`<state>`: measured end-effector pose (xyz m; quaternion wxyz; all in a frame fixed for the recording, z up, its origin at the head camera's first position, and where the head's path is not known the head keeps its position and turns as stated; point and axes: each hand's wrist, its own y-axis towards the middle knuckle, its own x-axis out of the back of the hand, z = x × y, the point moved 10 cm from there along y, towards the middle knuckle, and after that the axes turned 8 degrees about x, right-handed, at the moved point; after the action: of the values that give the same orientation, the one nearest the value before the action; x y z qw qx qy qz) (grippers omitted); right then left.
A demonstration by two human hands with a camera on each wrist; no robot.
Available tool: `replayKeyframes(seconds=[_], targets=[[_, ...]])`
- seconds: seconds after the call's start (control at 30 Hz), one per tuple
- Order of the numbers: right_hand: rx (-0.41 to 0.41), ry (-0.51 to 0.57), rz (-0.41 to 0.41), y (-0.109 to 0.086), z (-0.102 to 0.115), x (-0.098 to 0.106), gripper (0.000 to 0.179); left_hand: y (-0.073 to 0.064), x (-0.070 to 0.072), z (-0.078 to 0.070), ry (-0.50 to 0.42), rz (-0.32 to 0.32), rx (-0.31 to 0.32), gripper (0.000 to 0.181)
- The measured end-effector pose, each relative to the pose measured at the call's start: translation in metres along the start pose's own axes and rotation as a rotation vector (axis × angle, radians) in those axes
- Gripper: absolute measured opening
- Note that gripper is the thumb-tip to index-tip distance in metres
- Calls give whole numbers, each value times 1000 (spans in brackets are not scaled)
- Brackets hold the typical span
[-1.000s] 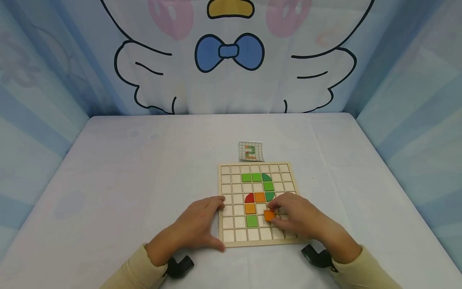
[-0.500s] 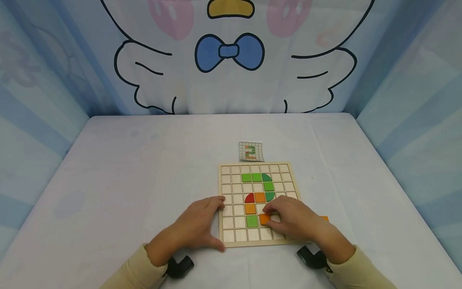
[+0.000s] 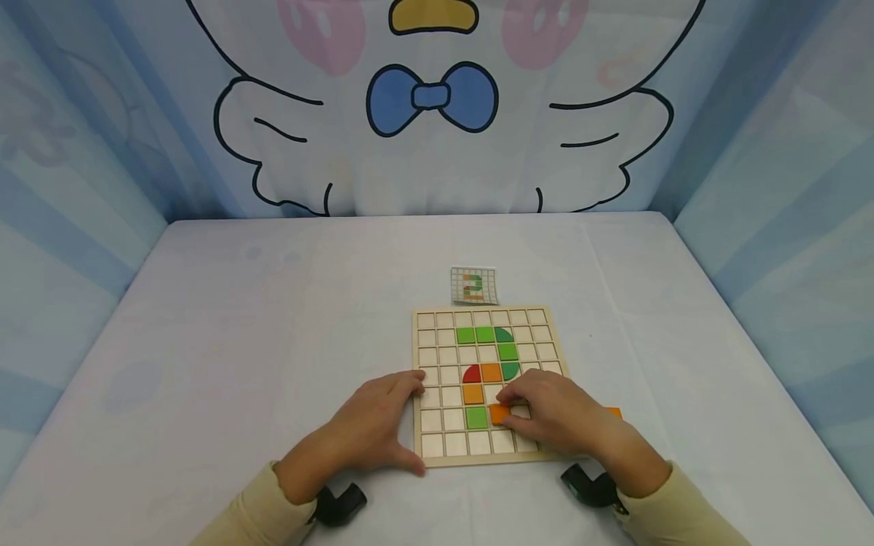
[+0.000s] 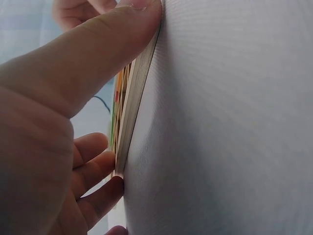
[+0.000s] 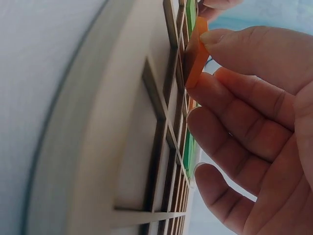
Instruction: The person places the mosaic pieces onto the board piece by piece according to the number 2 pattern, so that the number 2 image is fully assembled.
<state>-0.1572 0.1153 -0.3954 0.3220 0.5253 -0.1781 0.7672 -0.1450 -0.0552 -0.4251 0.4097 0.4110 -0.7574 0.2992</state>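
Note:
A wooden grid board (image 3: 451, 461) lies on the table with several tiles in its cells. My right hand (image 3: 563, 413) pinches an orange square tile (image 3: 499, 414) between thumb and fingers, beside a green square tile (image 3: 476, 418). In the right wrist view the held tile (image 5: 196, 58) stands tilted against the grid, partly above its cell. At the board's left side, my left hand (image 3: 372, 421) rests with fingertips on the edge and thumb by the near corner. Green, orange and red tiles, some with a rounded side, form a bent line farther up the board.
Beyond the board lies a small pattern card (image 3: 474, 286) printed with a coloured figure on a grid. Part of another orange piece (image 3: 613, 412) shows behind the right wrist. A white cloth covers the table (image 3: 273, 318), with a printed curtain (image 3: 437, 167) behind.
My right hand has moved slightly left with the orange tile, bringing it next to the green tile. An orange piece behind the right wrist has come into view. The left hand stays put.

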Motion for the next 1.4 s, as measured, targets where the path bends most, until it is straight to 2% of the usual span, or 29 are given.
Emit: replayKeyframes(seconds=[0.43,0.97,1.4], targets=[[2,4,-11,1,1,-2,17,0,-1,1,15,1,12,94],[-36,0,-27,-1,-3,-5,19,0,-2,3,18,-4,17,94],[-45,54,-17,-1,-7,-6,20,1,-3,3,16,11,27,93]])
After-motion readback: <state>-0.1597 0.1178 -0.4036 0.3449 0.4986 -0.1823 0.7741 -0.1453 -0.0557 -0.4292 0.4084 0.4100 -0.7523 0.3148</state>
